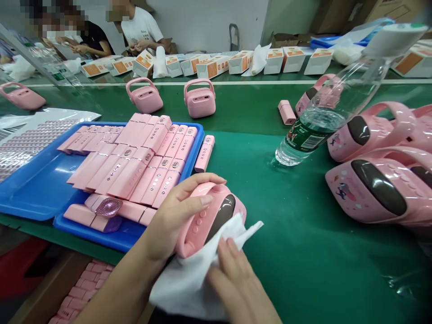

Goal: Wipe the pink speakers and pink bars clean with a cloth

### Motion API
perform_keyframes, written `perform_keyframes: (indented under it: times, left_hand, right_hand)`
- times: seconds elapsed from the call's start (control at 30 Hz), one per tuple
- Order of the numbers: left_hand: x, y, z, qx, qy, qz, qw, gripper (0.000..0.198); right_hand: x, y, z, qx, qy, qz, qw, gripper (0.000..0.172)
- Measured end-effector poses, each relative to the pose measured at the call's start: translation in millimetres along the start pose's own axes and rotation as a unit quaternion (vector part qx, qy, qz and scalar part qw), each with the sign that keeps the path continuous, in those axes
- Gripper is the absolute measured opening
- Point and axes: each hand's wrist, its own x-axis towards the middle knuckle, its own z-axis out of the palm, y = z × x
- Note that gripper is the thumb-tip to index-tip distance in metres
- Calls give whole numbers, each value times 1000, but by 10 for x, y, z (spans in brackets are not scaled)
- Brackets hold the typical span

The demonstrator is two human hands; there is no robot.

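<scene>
My left hand [172,216] grips a pink portable speaker [197,220] by its body and carrying handle, thumb on top. The speaker is tilted above the green table, its dark glossy window and row of round buttons showing. A white cloth [189,283] lies against its lower side and partly covers the window. With fingers bent over the cloth, my right hand [236,274] presses it to the speaker. Just left of my hands, a blue tray [199,135] bears stacked pink stick-shaped microphones [114,171], one with a glittering head [108,207].
Several pink speakers [367,184] stand at the right, behind a tilted water bottle [307,135]. More speakers [200,101] sit on the far green strip. White-and-orange boxes [212,67] line the back, with people [141,27] beyond. A box of pink parts [81,288] is below left.
</scene>
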Motion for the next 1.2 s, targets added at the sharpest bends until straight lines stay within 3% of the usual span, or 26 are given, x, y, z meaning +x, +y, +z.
perform_keyframes:
  times: [0.17, 0.33, 0.4, 0.57, 0.67, 0.77, 0.97, 1.2]
  left_hand:
    - [-37, -19, 84, -4, 20, -14, 1000, 23]
    - [-21, -16, 87, 13, 14, -13, 1000, 23]
    - [-19, -13, 89, 37, 8, -5, 999, 22]
    - [-22, 2, 134, 13, 9, -32, 999, 24]
    - [-21, 24, 151, 10, 17, -44, 999, 24]
    - [-24, 49, 167, 50, 26, -8, 998, 22]
    - [-25, 56, 168, -16, 12, -45, 999, 27]
    - [-36, 30, 118, 8, 12, 3, 1000, 23]
  right_hand:
    - [216, 188, -119, -12, 4, -1, 1000, 86]
    - [-12, 88, 27, -116, -31, -10, 993, 74]
    - [-6, 95, 12, -111, -42, -12, 993, 76]
    - [188, 182, -61, -66, 26, -20, 997, 87]
    - [104, 106, 51, -112, 53, -68, 990, 72]
    - [1, 41, 132, -139, 72, -103, 982, 57]
    - [72, 100, 30, -47, 23, -13, 999, 87]
    - [-84, 39, 132, -59, 58, -71, 994, 78]
